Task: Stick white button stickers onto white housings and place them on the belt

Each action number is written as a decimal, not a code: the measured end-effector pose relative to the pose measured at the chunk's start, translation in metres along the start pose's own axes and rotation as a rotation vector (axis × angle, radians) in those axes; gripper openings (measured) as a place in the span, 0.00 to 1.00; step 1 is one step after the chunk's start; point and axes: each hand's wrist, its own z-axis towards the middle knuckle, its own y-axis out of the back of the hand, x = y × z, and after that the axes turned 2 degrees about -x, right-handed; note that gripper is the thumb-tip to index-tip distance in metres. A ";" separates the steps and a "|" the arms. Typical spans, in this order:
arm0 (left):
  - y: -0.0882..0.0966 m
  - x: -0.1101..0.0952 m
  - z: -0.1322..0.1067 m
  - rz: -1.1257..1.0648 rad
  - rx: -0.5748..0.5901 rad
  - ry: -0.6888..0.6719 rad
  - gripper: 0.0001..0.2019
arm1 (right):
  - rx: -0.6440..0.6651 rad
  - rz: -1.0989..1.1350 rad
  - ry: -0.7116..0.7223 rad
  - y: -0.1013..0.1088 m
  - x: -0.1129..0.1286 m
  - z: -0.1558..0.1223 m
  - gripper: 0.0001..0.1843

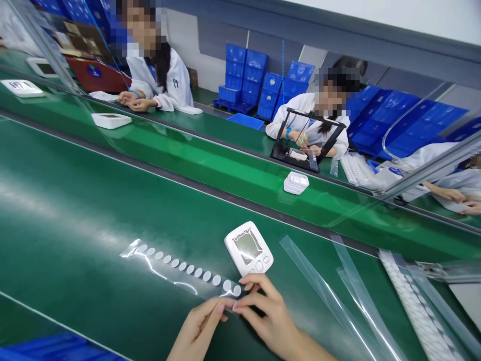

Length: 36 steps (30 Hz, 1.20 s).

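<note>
On the green conveyor belt, near its front edge, the left hand and right hand pinch a clear sticker strip beside a white plastic monitor casing; blue crates line the wall.

Two bare hands — left hand, right hand — no gloves, no sleeves (short plain nails).

Your left hand and right hand are cut off at the wrists by the bottom edge; their fingertips hide the near end of the clear strip of round white stickers.
</note>
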 end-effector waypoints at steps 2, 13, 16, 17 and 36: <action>0.003 0.003 0.001 -0.013 0.041 0.001 0.20 | -0.018 0.025 0.021 -0.006 0.002 -0.004 0.07; 0.009 0.012 0.000 -0.032 0.066 0.028 0.21 | -0.093 -0.056 0.127 -0.021 0.003 -0.016 0.06; 0.016 0.015 0.002 -0.064 -0.030 0.075 0.22 | 0.035 -0.147 0.297 -0.013 0.007 -0.016 0.04; 0.019 0.016 0.002 -0.074 -0.060 0.094 0.22 | 0.069 -0.154 0.290 -0.007 0.008 -0.013 0.04; 0.012 0.026 0.002 -0.145 -0.263 0.064 0.25 | -0.232 0.137 -0.435 0.043 -0.039 0.029 0.15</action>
